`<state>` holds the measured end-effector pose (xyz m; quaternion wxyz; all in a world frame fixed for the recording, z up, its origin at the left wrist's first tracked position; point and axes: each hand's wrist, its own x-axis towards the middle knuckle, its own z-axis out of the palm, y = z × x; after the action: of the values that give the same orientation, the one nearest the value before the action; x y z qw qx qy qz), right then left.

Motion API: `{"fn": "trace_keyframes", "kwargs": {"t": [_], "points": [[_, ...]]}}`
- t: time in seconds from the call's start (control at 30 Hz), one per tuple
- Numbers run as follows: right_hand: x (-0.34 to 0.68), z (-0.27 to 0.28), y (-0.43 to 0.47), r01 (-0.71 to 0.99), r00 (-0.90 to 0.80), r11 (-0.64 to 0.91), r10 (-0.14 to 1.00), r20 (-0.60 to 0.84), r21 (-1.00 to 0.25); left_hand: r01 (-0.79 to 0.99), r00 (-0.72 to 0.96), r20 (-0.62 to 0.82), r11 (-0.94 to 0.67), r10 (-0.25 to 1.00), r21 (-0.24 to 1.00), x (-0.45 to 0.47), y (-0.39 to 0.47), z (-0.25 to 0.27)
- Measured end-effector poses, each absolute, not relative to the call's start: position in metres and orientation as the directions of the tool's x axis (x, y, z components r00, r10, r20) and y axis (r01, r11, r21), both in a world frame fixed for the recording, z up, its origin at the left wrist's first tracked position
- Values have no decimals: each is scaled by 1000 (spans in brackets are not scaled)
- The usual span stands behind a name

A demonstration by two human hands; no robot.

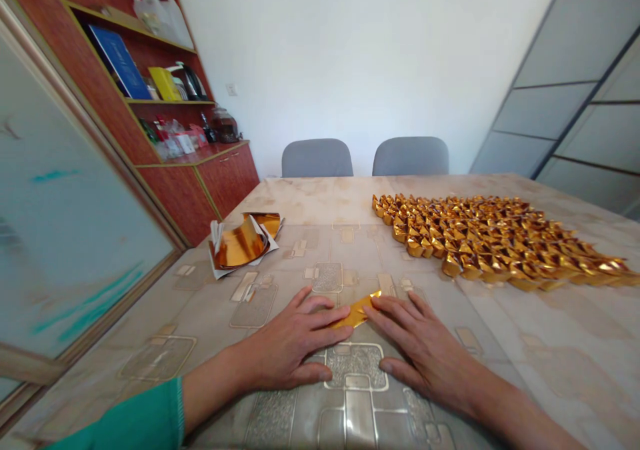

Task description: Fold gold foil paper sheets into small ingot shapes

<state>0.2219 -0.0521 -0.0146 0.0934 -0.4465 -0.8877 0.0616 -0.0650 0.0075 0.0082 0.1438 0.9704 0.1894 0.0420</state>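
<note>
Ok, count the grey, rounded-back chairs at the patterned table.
2: one grey, rounded-back chair beyond the patterned table's far edge, a second grey chair to its right. Others could be hidden lower down.

- A red-brown cabinet (227,175) stands against the wall (360,57).
- White jugs (174,23) sit on the cabinet's upper shelf.
- A yellow box (163,83) and dark kettle (193,82) stand below them.
- Two gray chairs (317,159) are right of the cabinet.
</note>
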Motion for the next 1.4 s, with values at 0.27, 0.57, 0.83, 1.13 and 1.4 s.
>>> {"fn": "trace_keyframes", "kwargs": {"t": [0.27,0.57,0.83,1.13,1.4], "points": [[226,-21,-52,782,-580,588,808,104,-207,368,918,37,-885,394,285,-64,4,9],[212,-12,-50,807,-526,555,831,179,-205,385,893,136,-884,429,265,-54,2,11],[191,-16,-43,871,-434,481,850,299,-103,399,885,138,-877,445,267,-51,1,4],[189,-15,-42,927,-328,367,895,303,-80,319,929,109,-915,354,247,-64,4,8],[187,1,-20,940,-287,320,929,232,-119,428,804,195,-775,561,465,-40,11,6]]}}
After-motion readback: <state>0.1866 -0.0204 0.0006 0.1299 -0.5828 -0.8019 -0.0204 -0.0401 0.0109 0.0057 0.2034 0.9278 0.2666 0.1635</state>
